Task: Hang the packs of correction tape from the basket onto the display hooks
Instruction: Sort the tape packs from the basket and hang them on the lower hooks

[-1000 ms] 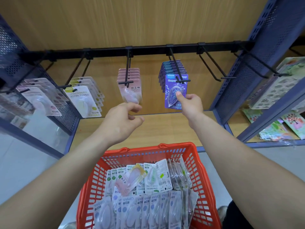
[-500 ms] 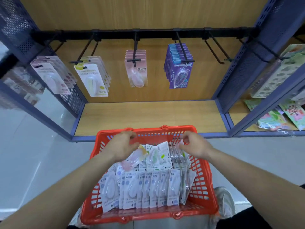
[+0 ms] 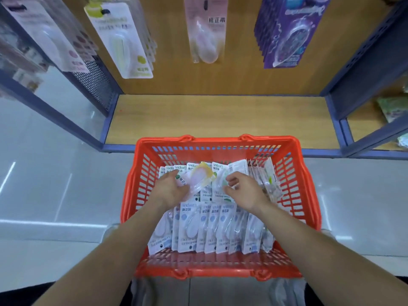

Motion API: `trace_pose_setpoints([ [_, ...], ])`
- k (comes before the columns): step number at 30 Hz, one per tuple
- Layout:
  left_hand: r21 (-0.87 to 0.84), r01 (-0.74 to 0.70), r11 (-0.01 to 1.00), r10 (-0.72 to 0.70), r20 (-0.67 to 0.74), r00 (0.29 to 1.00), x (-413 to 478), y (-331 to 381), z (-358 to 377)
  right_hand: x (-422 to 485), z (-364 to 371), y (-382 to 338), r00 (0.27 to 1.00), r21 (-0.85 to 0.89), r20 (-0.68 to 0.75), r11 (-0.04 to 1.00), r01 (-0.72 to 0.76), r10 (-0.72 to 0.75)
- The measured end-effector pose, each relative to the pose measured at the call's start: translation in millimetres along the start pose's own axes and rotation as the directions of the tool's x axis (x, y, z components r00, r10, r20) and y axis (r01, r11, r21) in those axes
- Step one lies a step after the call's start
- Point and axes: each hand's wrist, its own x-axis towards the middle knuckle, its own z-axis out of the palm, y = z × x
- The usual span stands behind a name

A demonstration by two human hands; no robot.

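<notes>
The red basket (image 3: 308, 180) stands in front of the shelf and holds several packs of correction tape (image 3: 212, 228) in rows. My left hand (image 3: 170, 192) is inside the basket and grips a pink pack with a yellow top (image 3: 199, 178) lying on the rear row. My right hand (image 3: 242, 192) hovers beside it with curled fingers over a green-and-white pack (image 3: 221, 184); whether it holds that pack does not show. Purple packs (image 3: 291, 32), pink packs (image 3: 206, 29) and yellow-green packs (image 3: 123, 40) hang above; their hooks are out of frame.
A wooden shelf board (image 3: 220, 118) lies behind the basket, framed by blue metal uprights (image 3: 362, 69). More pale packs (image 3: 50, 34) hang at the far left. Clear-wrapped packs (image 3: 267, 182) stand at the basket's right side. Grey floor lies on both sides.
My right hand left the hung purple pack and both hands dropped into the basket. The view tilted down. My left hand closed on the pink pack; my right moved from the clear packs toward the middle.
</notes>
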Motion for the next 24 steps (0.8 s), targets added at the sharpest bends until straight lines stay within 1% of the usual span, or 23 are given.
trace_pose_setpoints([
  [2, -0.035, 0.02, 0.999, -0.02, -0.005, 1.0, 9.6, -0.2, 7.8, 9.8, 9.3, -1.0, 1.0, 0.051, 0.015, 0.999, -0.012, 0.011],
  [4, -0.024, 0.012, 1.0, -0.013, -0.036, 0.999, 16.6, -4.7, 14.7, 16.7, 15.5, 0.0, 0.999, 0.092, 0.023, 0.995, -0.031, 0.029],
  [6, -0.067, 0.013, 0.998, -0.017, -0.051, 0.999, 20.7, -8.8, 17.1, 20.5, 20.2, 3.5, 0.999, 0.134, 0.023, 0.99, -0.046, 0.043],
  [9, -0.211, -0.004, 0.977, 0.0, -0.021, 1.0, 21.8, -8.1, 12.7, 22.1, 20.9, 3.4, 0.998, 0.195, 0.006, 0.979, -0.067, 0.067],
  [12, -0.42, -0.03, 0.907, -0.005, -0.083, 0.997, 17.4, -3.8, 1.9, 20.0, 18.3, -8.4, 0.998, 0.208, -0.022, 0.977, -0.046, 0.051],
  [13, -0.465, -0.045, 0.884, -0.01, -0.114, 0.993, 13.5, -3.0, -2.2, 17.1, 16.8, -15.8, 0.999, 0.209, -0.027, 0.977, -0.034, 0.04],
  [15, -0.489, -0.107, 0.866, 0.021, -0.178, 0.984, -4.1, 4.3, -11.8, 11.8, 15.0, -31.4, 0.999, 0.243, -0.032, 0.97, -0.005, 0.014],
  [16, -0.514, -0.133, 0.847, 0.041, -0.187, 0.982, -14.9, 7.2, -14.1, 8.8, 14.7, -39.1, 1.0, 0.287, -0.029, 0.958, 0.0, 0.009],
  [17, -0.554, -0.151, 0.819, 0.063, -0.174, 0.983, -26.3, 11.1, -15.3, 4.7, 14.3, -46.5, 1.0, 0.344, -0.018, 0.939, 0.004, 0.002],
  [20, -0.641, -0.142, 0.754, 0.123, -0.074, 0.99, -52.5, 15.4, -10.4, -5.1, 17.0, -57.8, 0.999, 0.494, 0.043, 0.869, -0.018, -0.004],
  [22, -0.627, -0.123, 0.769, 0.144, -0.017, 0.989, -60.5, 12.5, -5.0, -12.8, 15.6, -57.3, 0.999, 0.583, 0.05, 0.812, -0.029, -0.001],
  [24, -0.55, -0.125, 0.826, 0.137, -0.02, 0.99, -66.2, 5.6, -1.4, -19.3, 6.3, -49.4, 0.999, 0.614, 0.009, 0.789, -0.035, 0.037],
])
